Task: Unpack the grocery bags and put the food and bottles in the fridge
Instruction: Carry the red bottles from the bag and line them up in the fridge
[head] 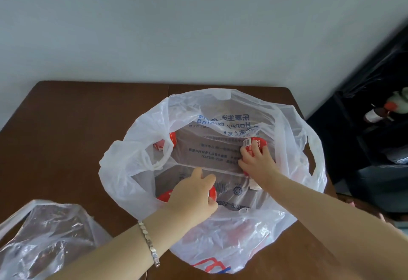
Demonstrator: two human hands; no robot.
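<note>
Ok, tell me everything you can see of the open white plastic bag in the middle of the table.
The white plastic bag is thin, translucent and crinkled, with loop handles and blue print showing reversed through its wall. It sits on the brown table, mouth spread wide open. Both hands reach inside: the left hand curls over one red-labelled container, the right hand grips another; a third lies by the left handle.
</note>
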